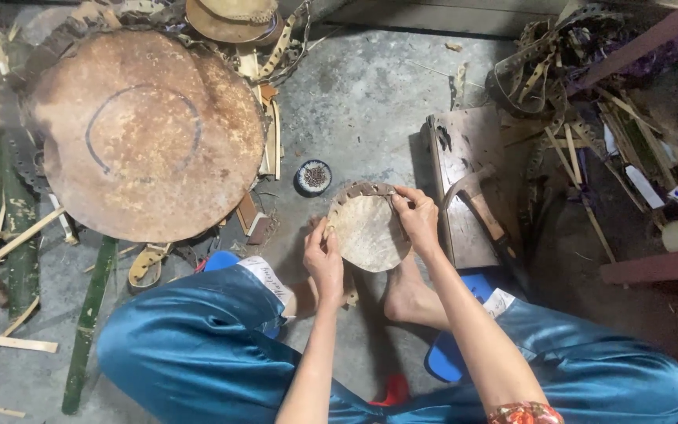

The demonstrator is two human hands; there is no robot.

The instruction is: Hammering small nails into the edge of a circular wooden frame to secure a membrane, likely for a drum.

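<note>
Fingers of the right hand [418,217] pinched on the upper right rim of a small round woven disc [366,232], thumb and fingertips closed over the laced strip edging there. Left hand [324,260] clasped on the lower left rim of the same disc, fingers curled under it, thumb lying on its pale face. Disc held between both hands, tilted slightly, above the concrete floor [362,94] near its middle, just over the bare feet [410,298]. Darker strips woven along the disc's top edge; exact weave hard to make out, possibly bamboo or cane.

Just beyond the disc, toward the far edge of the floor, a small round tin [313,177] with dark bits inside, close to the disc but apart from it. Just right of the right hand, a low wooden block [464,180] with a knife or chopper [484,212] resting on it, handle pointing near. Blue satin trousers [190,345] spread across the near edge, knees out to both sides.

At the far left corner, a large round brown disc [147,133] marked with a dark drawn circle, resting on scraps and green bamboo poles [88,314]. At the far right corner, a tangle of cut strips [559,71] and offcuts. Woven hats [233,17] at the far edge, above the large disc.
</note>
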